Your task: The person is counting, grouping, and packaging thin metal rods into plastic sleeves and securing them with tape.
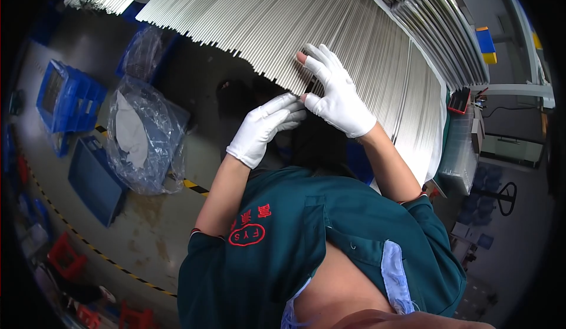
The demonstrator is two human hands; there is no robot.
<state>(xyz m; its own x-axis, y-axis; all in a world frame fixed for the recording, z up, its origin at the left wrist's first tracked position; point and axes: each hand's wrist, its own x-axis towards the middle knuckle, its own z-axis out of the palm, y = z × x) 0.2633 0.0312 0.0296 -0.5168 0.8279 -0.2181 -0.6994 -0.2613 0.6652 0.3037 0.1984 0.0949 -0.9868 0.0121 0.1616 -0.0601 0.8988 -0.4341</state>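
Observation:
A broad layer of thin silvery metal tubes [236,16] lies side by side in front of me, their near ends forming a stepped edge. My left hand [262,127], in a white glove, has its fingers stretched out at the tube ends, and I see nothing held in it. Over the tubes just to its right is my right hand [342,93], also gloved, with bare tips showing on the thumb and one finger. Its fingers are spread, the thumb close to the left fingertips. A dark gap shows between the tubes under the right hand.
Stacked metal lengths [436,31] stand at the upper right. On the floor to the left are blue crates [71,99], a blue tray [97,178] and a clear plastic bag [156,134] with white material inside. Red stools [68,255] stand at the lower left.

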